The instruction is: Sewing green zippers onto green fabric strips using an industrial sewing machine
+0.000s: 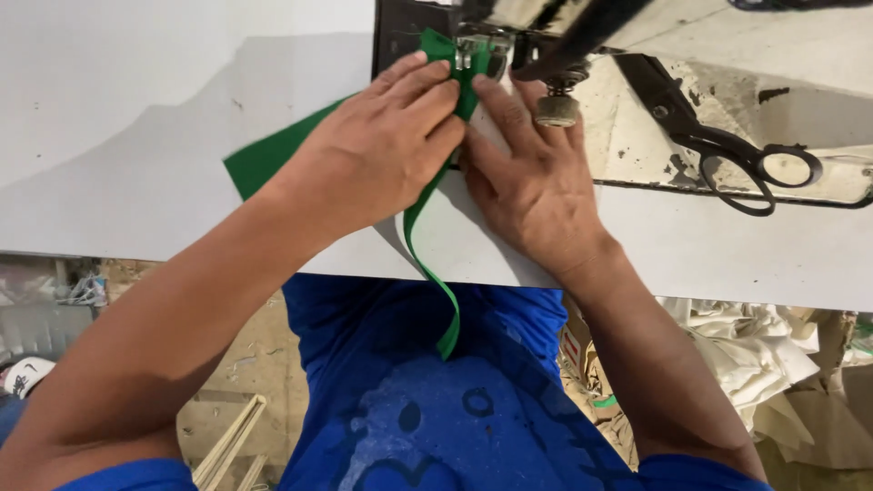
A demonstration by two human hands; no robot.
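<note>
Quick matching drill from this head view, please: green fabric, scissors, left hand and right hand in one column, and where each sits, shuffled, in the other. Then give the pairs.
1. green fabric
2. scissors
3. left hand
4. right hand

A. lying to the right of the sewing machine's needle area
B. flat on the white table, fingers by the presser foot
C. pressing down on the cloth
D. under the presser foot, strip hanging off the table edge

Pairs: 1-D, 2-A, 3-C, 4-B
</note>
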